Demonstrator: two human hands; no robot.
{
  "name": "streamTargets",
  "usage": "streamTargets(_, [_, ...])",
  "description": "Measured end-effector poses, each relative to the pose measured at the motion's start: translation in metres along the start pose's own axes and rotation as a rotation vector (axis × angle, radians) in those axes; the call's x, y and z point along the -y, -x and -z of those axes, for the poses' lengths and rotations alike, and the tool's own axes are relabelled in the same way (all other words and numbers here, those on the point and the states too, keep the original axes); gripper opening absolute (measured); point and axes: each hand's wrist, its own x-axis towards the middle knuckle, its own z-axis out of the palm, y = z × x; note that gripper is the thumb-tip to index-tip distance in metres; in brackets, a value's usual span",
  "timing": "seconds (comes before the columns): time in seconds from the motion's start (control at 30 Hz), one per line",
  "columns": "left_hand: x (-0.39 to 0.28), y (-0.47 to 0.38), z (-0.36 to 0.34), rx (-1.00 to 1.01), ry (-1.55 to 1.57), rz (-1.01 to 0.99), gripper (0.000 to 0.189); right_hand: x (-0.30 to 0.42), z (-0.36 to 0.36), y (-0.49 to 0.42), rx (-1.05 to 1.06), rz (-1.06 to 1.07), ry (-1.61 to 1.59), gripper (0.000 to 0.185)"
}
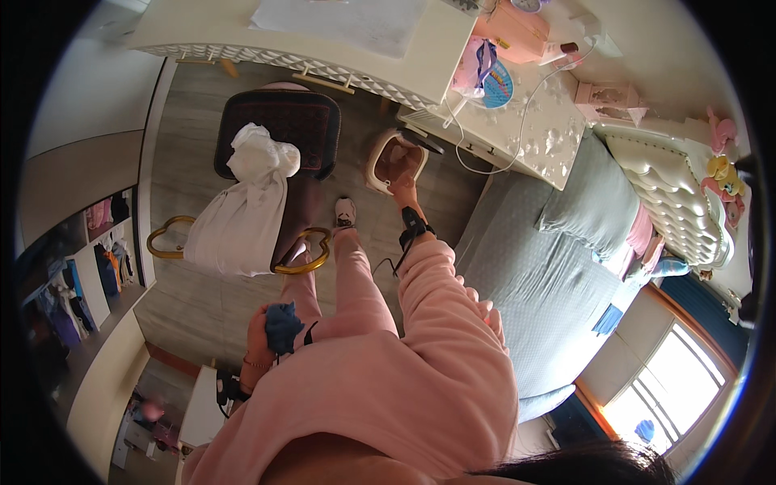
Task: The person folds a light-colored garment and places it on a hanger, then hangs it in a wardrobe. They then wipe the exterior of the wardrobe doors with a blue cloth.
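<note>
My left hand (259, 339) is closed around a crumpled blue cloth (282, 328), low beside my leg. My right hand (403, 180) reaches over the near rim of a small bin (372, 162) with a pale rim, which stands on the floor beside the desk. Its fingers extend down into the bin, and whether they hold anything cannot be told. A round dark lid or disc (424, 140) is at the bin's far right side. To the left, white fabric (239, 224) is draped over a chair with gold heart-shaped armrests (309, 254).
A white desk (200, 27) with a paper sheet spans the far side. A bedside cabinet (545, 148) carries a cable, a fan and a pink box. The bed (515, 254) lies to the right. A wardrobe with hanging clothes (112, 260) is at left.
</note>
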Motion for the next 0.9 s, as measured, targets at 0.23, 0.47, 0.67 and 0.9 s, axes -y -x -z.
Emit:
streamTargets(0.23, [-0.01,0.018,0.018,0.061,0.05,-0.138,0.023,0.023,-0.018,0.047,0.019,0.058,-0.281,0.036])
streamTargets(0.47, [-0.031,0.021,0.053,0.022,0.094,-0.212,0.026,0.12,-0.03,0.21,0.31,0.36,-0.56,0.025])
streamTargets(0.67, [-0.054,0.036,0.111,0.18,0.173,-0.277,0.027,0.236,-0.042,0.456,1.015,0.951,-0.786,0.037])
streamTargets(0.9, [-0.067,0.022,0.152,0.229,0.25,-0.276,0.03,0.278,-0.053,0.667,1.74,1.587,-0.874,0.037])
